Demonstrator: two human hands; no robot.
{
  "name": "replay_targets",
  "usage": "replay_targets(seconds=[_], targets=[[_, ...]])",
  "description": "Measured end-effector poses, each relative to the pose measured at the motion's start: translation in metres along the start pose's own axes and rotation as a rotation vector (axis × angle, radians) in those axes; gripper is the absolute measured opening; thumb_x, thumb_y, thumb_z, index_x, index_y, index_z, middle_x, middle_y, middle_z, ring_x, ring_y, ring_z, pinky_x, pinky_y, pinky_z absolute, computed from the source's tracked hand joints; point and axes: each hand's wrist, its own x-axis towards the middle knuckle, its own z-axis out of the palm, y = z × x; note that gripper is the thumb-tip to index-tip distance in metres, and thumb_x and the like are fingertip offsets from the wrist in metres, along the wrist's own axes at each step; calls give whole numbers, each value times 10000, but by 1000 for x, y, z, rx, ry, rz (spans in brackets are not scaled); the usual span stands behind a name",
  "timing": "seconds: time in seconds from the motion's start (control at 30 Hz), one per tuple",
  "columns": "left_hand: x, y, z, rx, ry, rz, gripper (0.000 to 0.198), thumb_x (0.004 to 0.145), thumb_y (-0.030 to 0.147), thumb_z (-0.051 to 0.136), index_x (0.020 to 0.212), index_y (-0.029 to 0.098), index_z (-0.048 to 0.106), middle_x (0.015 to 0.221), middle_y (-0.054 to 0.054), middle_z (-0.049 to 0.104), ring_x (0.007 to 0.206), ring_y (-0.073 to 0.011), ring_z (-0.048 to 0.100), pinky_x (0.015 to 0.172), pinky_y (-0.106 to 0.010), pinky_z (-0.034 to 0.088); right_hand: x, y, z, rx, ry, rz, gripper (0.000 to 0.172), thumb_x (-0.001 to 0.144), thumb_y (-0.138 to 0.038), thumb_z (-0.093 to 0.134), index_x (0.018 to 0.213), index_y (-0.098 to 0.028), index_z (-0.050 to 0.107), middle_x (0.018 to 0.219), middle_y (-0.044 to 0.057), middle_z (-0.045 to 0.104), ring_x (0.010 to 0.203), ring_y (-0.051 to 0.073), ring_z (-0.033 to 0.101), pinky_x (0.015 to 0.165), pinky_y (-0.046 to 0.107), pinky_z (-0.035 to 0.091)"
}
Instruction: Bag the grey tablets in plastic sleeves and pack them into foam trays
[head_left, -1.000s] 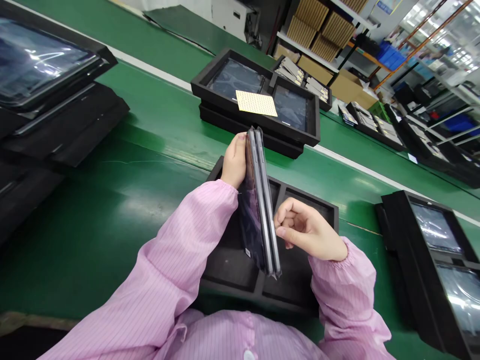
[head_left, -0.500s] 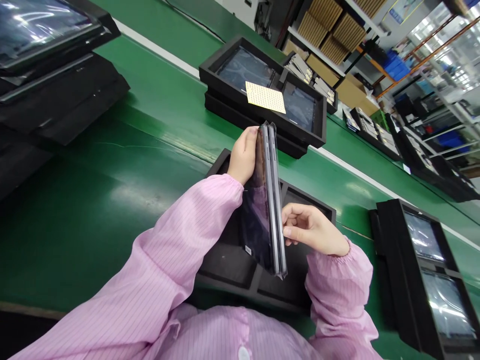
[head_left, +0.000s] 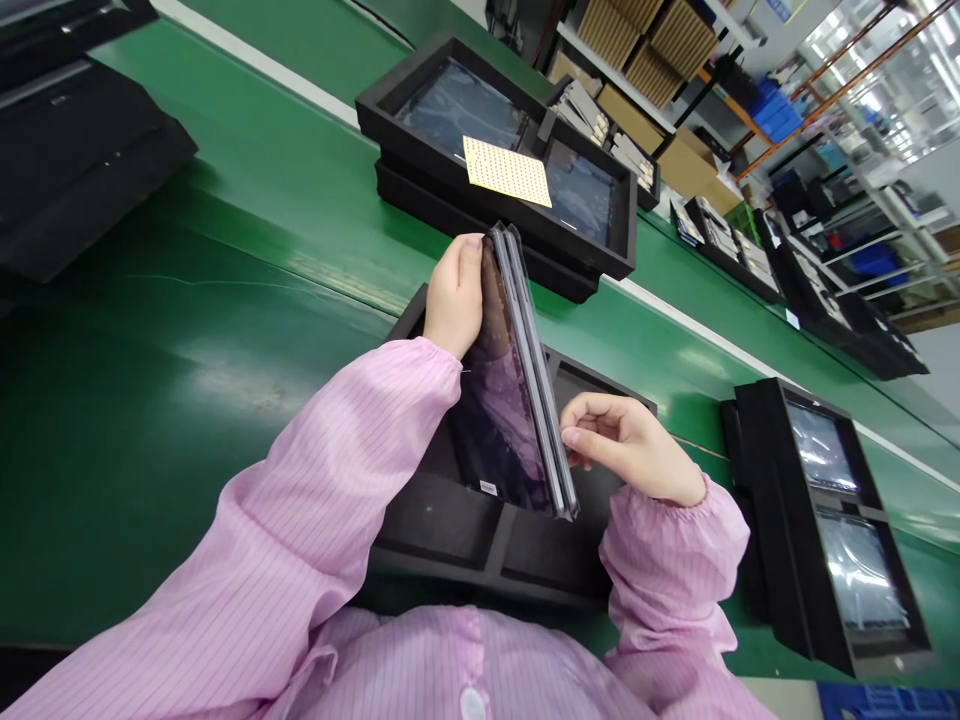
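Two tablets (head_left: 514, 420) in clear plastic film stand pressed together, edges up and tilted, above a black foam tray (head_left: 442, 520). My left hand (head_left: 455, 295) is closed around their upper end, its thumb near the top edge. A small white label shows low on the dark screen of the nearer tablet. My right hand (head_left: 619, 440) is at their right side, thumb and fingers curled in a pinch against the outer tablet. What its fingertips hold, if anything, is hidden behind the tablet's edge. Divided compartments show in the tray underneath.
Beyond the tablets, stacked black trays (head_left: 495, 215) hold filmed screens, with a yellow sheet of small dots (head_left: 508, 171) on top. More black trays stand at right (head_left: 810, 560) and left (head_left: 82, 170) on the green bench (head_left: 247, 390). Shelves with cartons (head_left: 645, 60) are behind.
The view has shifted slightly. The tablets have tilted more, their lower end swinging right and showing more of the near screen. My left hand keeps its hold; my right hand stays at their side.
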Motion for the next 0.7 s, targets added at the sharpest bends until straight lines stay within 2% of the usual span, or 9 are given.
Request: replay_targets(seconds=[0.17,0.33,0.4,0.5,0.6,0.7], targets=[[2,-6,-3,93,-14,79,575,919,750,427,894,226,662,904,-16,687,953,-182,686,981,-323,535,-3,-1,3,-39,15,-30,353,780,-471,813,746,-189,604,664,-37,561,559,90,561,537,224,527],[3,-7,-2,128,-6,97,639,889,805,385,896,229,660,886,-19,679,922,-180,685,934,-318,550,-3,3,5,-125,23,-102,264,846,-413,725,777,-194,594,681,-22,565,580,105,541,552,236,510],[2,-7,-1,126,1,95,645,884,814,384,887,229,657,871,-18,669,917,-182,681,921,-319,551,-6,3,5,-203,85,-187,200,891,-355,668,793,-198,592,694,-16,572,594,111,539,564,240,500],[2,-5,0,116,9,82,633,891,808,392,871,231,651,845,-16,648,900,-183,672,910,-323,549,-15,-1,5,-398,178,-423,129,949,-214,592,820,-207,581,747,-3,610,653,122,566,629,250,502],[1,-2,-1,112,-19,65,612,903,791,412,868,226,645,846,-26,637,900,-191,662,888,-326,547,-26,-7,6,-631,72,-647,139,990,-129,559,879,-207,587,811,14,639,753,141,605,705,264,512],[2,-1,-2,108,-31,59,588,913,771,434,850,221,633,839,-28,633,892,-191,661,866,-313,543,-34,-11,9,-854,-16,-702,164,1029,-121,502,935,-197,612,881,45,632,821,162,603,738,283,511]])
